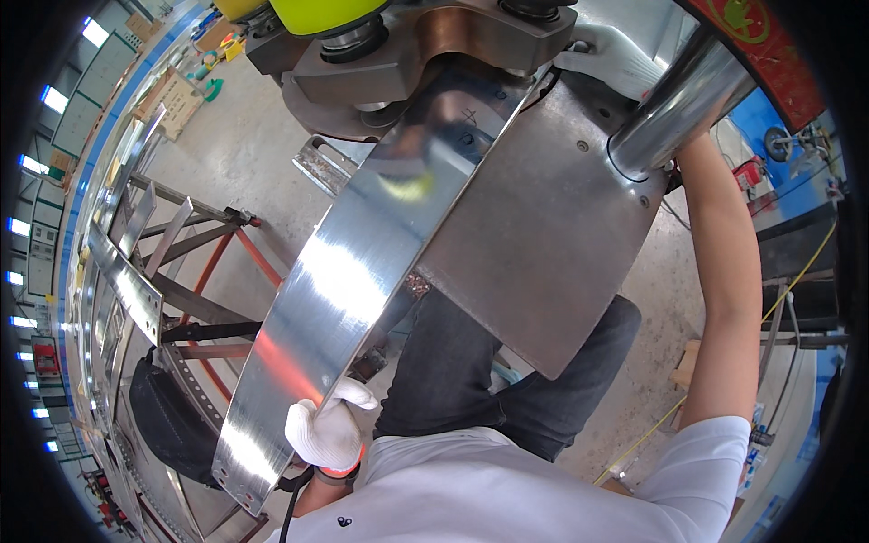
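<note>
A long, shiny metal strip (339, 262) runs diagonally from the lower left up to the machine's dark steel head (371, 77). Its polished face carries a few holes and handwritten marks. My left hand (324, 434), in a white glove, grips the strip's right edge near its lower end, thumb on top and some fingers hidden. Also gloved in white, my right hand (620, 61) is beyond the steel post (665, 109), beside the strip's upper end. Its thumb and fingers look apart; whether they touch the strip is unclear. A flat steel plate (543, 226) lies right of the strip.
To the left stands a rack (217, 317) with metal pieces and red legs. A black bag (172, 416) hangs by it. Wooden crates (176, 100) stand on the floor at the far left. A yellow line (801, 267) crosses the right side. My legs are beneath the plate.
</note>
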{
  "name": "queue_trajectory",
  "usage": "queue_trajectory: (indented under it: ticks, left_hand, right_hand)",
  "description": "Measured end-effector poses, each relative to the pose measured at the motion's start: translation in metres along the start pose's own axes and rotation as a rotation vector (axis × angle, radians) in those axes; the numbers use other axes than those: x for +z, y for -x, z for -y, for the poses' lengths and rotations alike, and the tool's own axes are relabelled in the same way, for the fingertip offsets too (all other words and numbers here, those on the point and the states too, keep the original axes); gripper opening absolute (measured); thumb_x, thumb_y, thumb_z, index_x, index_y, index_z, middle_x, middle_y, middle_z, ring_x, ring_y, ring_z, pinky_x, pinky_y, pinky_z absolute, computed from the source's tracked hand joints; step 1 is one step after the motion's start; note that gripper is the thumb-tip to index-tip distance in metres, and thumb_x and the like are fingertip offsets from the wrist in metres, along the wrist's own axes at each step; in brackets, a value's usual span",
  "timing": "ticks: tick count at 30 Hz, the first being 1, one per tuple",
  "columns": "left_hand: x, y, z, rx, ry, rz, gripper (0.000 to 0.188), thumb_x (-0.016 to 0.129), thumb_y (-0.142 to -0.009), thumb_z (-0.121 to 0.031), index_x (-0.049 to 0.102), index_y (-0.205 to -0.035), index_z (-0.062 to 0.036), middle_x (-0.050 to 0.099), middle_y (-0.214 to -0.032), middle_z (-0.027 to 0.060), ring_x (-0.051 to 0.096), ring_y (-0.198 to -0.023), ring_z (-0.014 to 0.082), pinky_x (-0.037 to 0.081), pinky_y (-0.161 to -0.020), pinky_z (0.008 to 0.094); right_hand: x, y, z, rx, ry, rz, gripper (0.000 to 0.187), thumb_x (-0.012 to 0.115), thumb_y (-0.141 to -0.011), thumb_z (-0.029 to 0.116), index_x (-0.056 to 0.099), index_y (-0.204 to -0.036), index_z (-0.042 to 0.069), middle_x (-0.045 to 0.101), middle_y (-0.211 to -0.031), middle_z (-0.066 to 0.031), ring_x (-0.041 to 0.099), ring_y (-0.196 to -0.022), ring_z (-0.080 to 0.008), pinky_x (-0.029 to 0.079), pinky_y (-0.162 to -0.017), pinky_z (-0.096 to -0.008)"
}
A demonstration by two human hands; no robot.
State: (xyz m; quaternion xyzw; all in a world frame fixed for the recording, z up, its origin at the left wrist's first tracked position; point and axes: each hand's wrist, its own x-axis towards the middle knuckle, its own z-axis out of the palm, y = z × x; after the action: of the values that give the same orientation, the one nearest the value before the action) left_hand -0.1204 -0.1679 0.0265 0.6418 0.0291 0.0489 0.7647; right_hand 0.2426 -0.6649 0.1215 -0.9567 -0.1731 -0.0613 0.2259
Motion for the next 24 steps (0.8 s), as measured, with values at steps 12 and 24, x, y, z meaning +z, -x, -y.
queue_trajectory:
  ticks: [12,24]
  left_hand:
    - [0.014,-0.014,0.000,-0.008,-0.007,0.022,0.081,0.026,-0.111,-0.059,0.063,-0.087,0.0093,0.065,-0.073,0.0299,0.062,-0.064,0.0385,0.053,-0.067,0.0447]
    - [0.044,-0.039,-0.005,0.099,-0.031,0.059,0.072,0.023,-0.112,-0.047,0.057,-0.091,0.0126,0.065,-0.072,0.0304,0.062,-0.061,0.0349,0.053,-0.064,0.0416]
  right_hand:
    - [-0.003,-0.006,-0.021,-0.162,0.089,-0.043,0.035,0.072,-0.109,0.020,0.072,-0.141,0.006,0.077,-0.129,-0.0127,0.070,-0.111,-0.0243,0.055,-0.105,-0.0392]
    - [0.001,-0.017,-0.046,-0.215,0.181,-0.093,0.034,0.068,-0.111,0.019,0.070,-0.143,0.008,0.073,-0.132,-0.0141,0.067,-0.117,-0.0272,0.054,-0.105,-0.0398]
